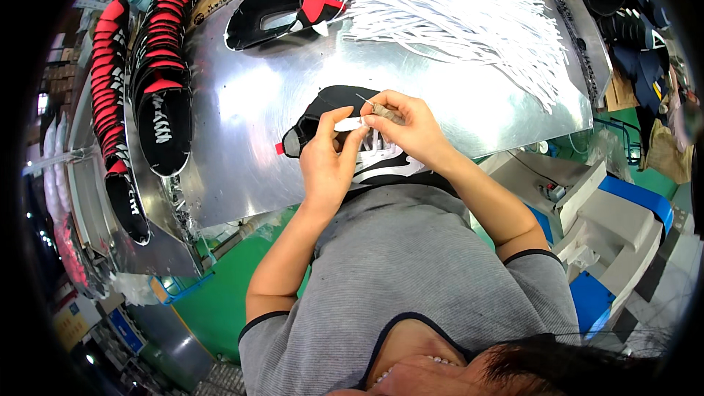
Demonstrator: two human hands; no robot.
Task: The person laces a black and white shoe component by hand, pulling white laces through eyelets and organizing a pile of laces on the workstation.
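A black shoe upper with a small red tab lies in front of me at the near edge of the metal table. Over it, my left hand pinches a white strip, seemingly a shoelace, between thumb and fingers. My right hand meets it there, its thumb and forefinger at the same white strip. Held in the right hand's fingers is a slim tool with a tan handle and a thin metal tip pointing up to the left. White lacing shows on the upper below my hands.
A large bundle of white shoelaces spreads across the far right of the table. Another black-and-red upper lies at the back. Long nested rows of black-and-red uppers line the left side. Dark shoes sit beyond the right edge.
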